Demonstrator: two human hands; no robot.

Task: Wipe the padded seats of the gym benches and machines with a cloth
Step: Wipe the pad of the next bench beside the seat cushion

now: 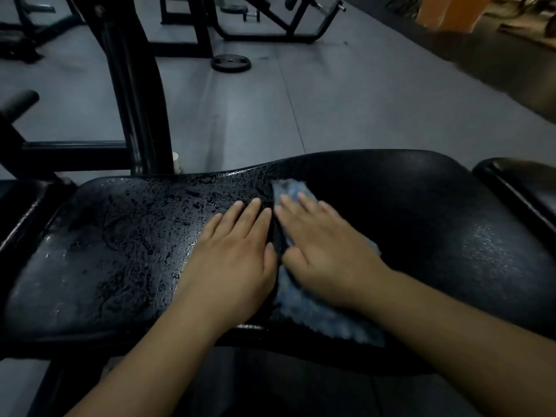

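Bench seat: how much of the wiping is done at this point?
Done: the right part of the seat looks smooth and mostly dry. In hand: the right hand presses the blue cloth mid-seat, left hand flat beside it. Left: the droplet-covered left half.

Dim overall, cool grey-blue cast. Light comes from above and ahead: speckled glints on the wet left part of the padded seat (126, 236), a fainter sheen near its right end. The left hand (237, 260) and right hand (325, 260) are the brightest surfaces; a dark shadow sits between them. Below the seat, near black, no detail. Top-right corner smeared around an orange shape (451, 10). Seams in the floor (240, 115) bow with wide-angle distortion. Fine texture soft.
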